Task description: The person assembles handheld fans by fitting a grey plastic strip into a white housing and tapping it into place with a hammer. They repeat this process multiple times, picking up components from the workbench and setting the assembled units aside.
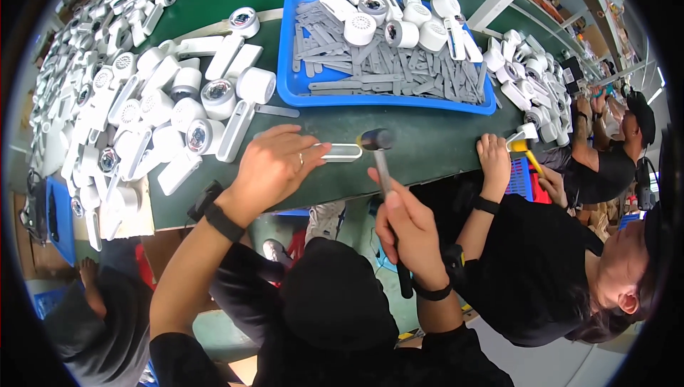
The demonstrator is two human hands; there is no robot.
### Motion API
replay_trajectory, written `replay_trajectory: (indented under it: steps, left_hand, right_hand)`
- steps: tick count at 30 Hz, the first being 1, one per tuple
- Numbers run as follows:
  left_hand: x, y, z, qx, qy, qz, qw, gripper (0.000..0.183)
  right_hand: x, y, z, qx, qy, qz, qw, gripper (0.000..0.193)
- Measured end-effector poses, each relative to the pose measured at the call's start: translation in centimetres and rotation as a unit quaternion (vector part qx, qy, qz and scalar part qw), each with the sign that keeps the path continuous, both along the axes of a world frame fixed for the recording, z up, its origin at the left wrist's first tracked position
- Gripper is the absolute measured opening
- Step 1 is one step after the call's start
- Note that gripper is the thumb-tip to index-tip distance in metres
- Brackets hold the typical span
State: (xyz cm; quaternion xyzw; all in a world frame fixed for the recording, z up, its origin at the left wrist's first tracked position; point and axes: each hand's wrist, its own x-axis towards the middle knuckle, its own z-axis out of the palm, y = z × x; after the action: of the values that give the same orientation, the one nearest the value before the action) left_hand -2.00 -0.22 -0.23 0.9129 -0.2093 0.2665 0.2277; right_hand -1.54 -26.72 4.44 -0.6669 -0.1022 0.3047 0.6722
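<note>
My left hand (274, 166), with a ring on one finger, presses a white plastic handle piece (344, 152) against the green table. Only the rounded, grey-inset end of that piece shows beyond my fingertips. My right hand (412, 230) is wrapped around a hammer (383, 169) with a silver shaft and black grip. Its dark head (377, 139) is at the right end of the white piece; whether they touch I cannot tell. Just behind my left hand lies a loose grey strip (278, 111).
White round-headed units with handles (203, 98) are heaped at the left. A blue tray (399, 105) at the back holds grey strips (377, 77) and more white units. At the right, a co-worker's hand (493, 162) rests on the table beside a yellow hammer (531, 155).
</note>
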Motion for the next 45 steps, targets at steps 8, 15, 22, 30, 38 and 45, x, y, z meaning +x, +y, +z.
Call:
replay_trajectory:
  steps: [8, 15, 22, 30, 38, 45]
  left_hand:
    - [-0.3, 0.0, -0.7, -0.034, 0.088, 0.108, 0.99, 0.098]
    - [-0.2, 0.0, -0.4, -0.05, 0.11, 0.102, 0.987, 0.113]
    - [-0.2, -0.1, -0.4, -0.049, 0.084, 0.094, 0.991, 0.116]
    - [-0.7, 0.6, -0.1, -0.015, 0.134, 0.066, 0.989, 0.114]
    - [-0.9, 1.6, 0.8, -0.057, 0.145, 0.039, 0.987, 0.112]
    - [-2.2, 4.8, 11.5, -0.285, 0.141, 0.101, 0.943, 0.042]
  right_hand:
    - [-0.6, 2.4, 0.0, -0.024, -0.022, 0.05, 0.998, 0.045]
    - [-0.3, 3.4, 0.6, -0.052, -0.008, 0.052, 0.997, 0.045]
    - [0.5, 2.3, -0.8, -0.059, -0.007, 0.056, 0.997, 0.048]
    - [3.6, 0.3, -3.1, 0.05, -0.065, -0.068, 0.994, 0.051]
    - [9.1, 2.6, -6.6, 0.057, -0.14, -0.09, 0.984, 0.048]
    - [9.7, 0.1, -8.4, 0.09, -0.116, -0.106, 0.983, 0.045]
